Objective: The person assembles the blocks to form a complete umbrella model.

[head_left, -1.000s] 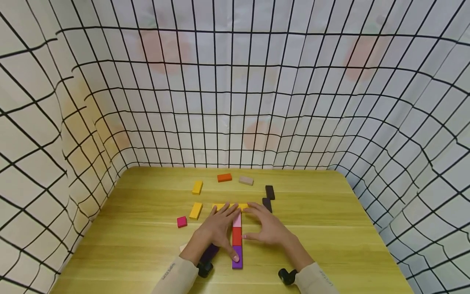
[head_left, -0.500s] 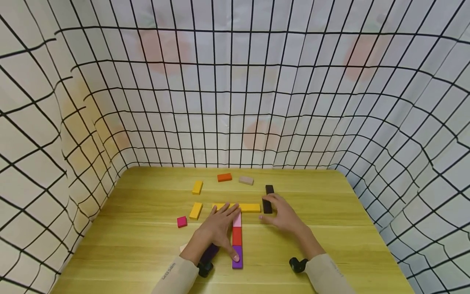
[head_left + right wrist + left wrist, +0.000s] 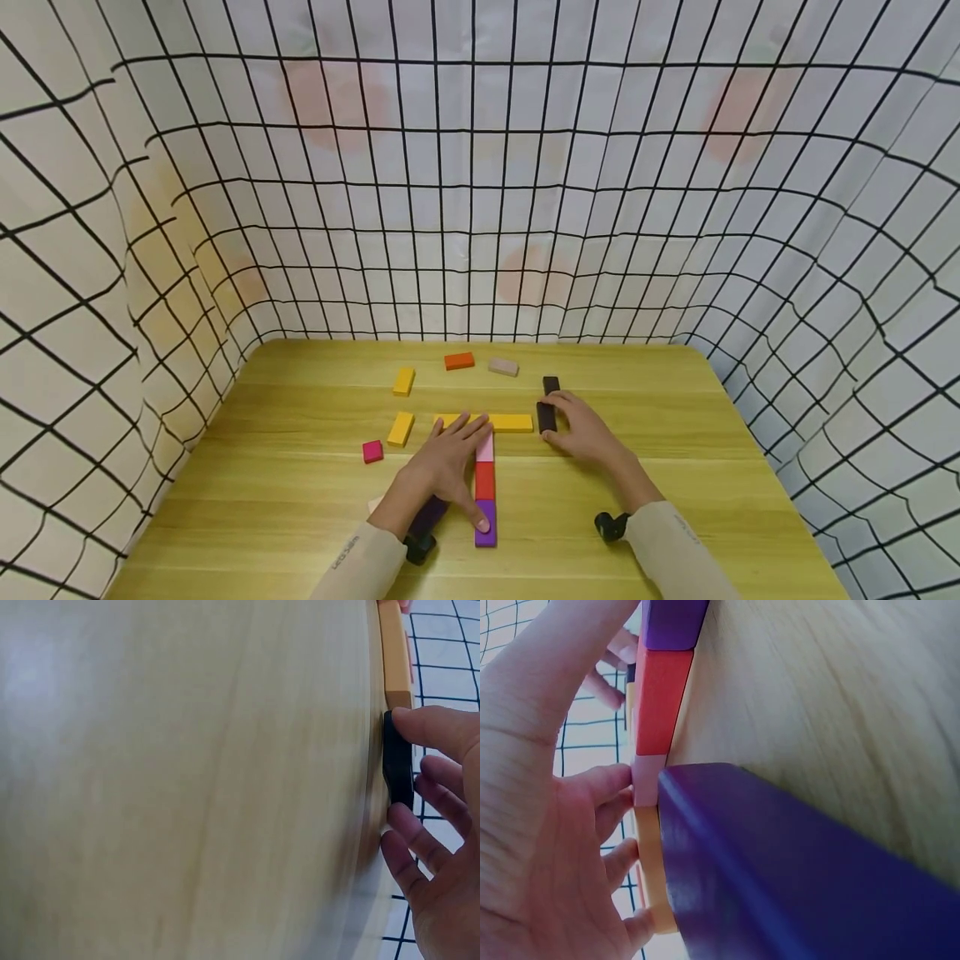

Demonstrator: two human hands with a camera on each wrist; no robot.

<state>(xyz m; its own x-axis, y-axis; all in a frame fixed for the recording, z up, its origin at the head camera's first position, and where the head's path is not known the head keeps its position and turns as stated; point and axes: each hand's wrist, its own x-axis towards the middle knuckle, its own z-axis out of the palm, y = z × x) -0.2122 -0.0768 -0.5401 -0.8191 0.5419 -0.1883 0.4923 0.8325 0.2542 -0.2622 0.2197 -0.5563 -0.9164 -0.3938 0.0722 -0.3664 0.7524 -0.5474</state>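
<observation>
In the head view my left hand (image 3: 438, 471) lies spread with straight fingers along a column of blocks. Its thumb presses the purple block (image 3: 486, 540), and its fingertips reach the pink block (image 3: 485, 450) and the yellow bar (image 3: 512, 423) across the top. Between purple and pink sits a red block (image 3: 484, 481). My right hand (image 3: 588, 432) pinches a black block (image 3: 546, 418) by its two ends, just right of the yellow bar. In the right wrist view the thumb is at one end of that black block (image 3: 397, 761), fingertips at the other.
A second black block (image 3: 551, 384) lies just behind. Farther back are an orange block (image 3: 459, 362) and a beige block (image 3: 503, 367). Two yellow blocks (image 3: 401, 429) and a crimson one (image 3: 372, 452) lie left. A dark purple block (image 3: 802, 855) sits under my left wrist. Grid-patterned cloth encloses the table.
My right hand has moved right from the yellow bar to the nearer black block and now pinches it. My left hand has stayed on the column.
</observation>
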